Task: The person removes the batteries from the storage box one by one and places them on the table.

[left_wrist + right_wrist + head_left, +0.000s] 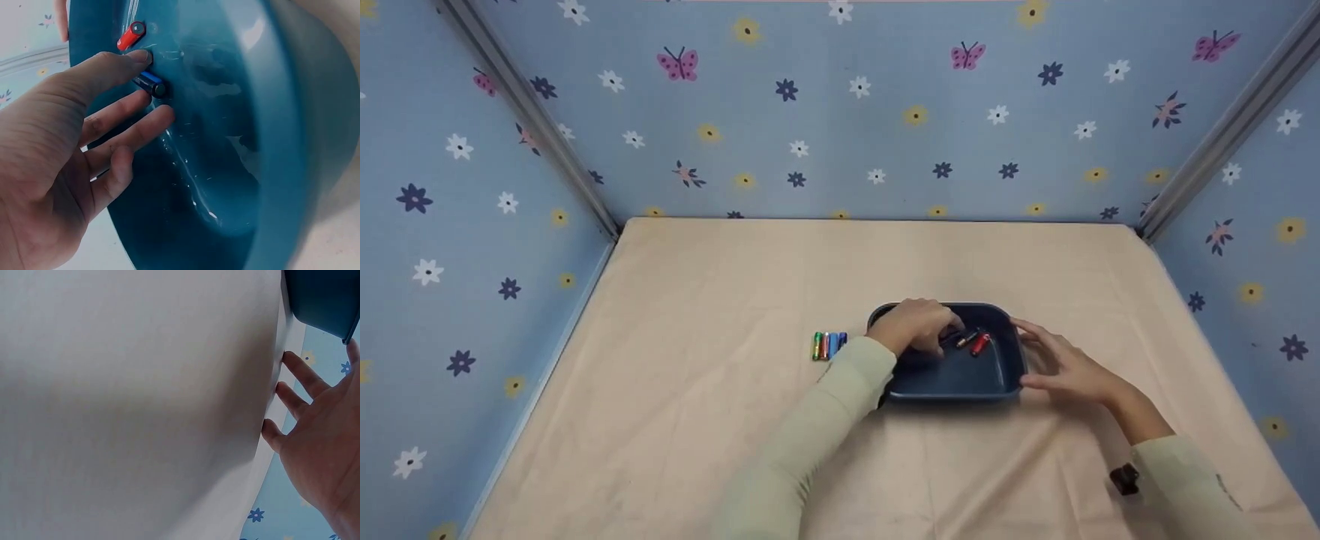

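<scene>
Blue battery [151, 83] under left hand [62, 152] fingertips — inside tray [281, 140]

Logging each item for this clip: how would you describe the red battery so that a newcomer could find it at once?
On the beige cloth-covered table sits a dark blue tray, with the left hand reaching in and the right hand at its right side. The red battery lies inside, just past the left fingertips. It is the only red one; its neighbour, the blue and black battery, is darker.

Both arms are covered by long, pale green fabric sleeves [810, 442] that end at the wrists. A small black device [1124, 478] is worn on the right forearm. Both hands are left bare.
</scene>
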`<action>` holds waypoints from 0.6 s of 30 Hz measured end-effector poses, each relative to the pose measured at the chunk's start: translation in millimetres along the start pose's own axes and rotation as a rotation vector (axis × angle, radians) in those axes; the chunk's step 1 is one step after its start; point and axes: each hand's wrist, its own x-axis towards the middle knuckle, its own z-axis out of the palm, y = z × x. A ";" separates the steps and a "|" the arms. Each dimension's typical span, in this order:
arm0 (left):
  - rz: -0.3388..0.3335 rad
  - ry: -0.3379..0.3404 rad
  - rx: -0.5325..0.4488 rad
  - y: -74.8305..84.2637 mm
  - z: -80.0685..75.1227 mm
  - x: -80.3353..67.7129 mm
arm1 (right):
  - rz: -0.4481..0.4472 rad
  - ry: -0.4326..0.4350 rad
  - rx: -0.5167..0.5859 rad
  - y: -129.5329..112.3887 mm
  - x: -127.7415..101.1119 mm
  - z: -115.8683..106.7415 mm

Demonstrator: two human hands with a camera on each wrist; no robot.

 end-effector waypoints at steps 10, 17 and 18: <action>0.009 -0.039 -0.003 0.7 3.1 2.5 | -0.033 0.006 0.005 -1.1 -0.2 -1.4; 0.004 -0.048 -0.013 2.2 4.3 4.5 | -0.044 0.009 0.001 -0.5 -1.0 -1.7; 0.004 -0.042 -0.008 2.6 4.7 4.7 | -0.042 0.010 0.003 -0.8 -1.1 -1.7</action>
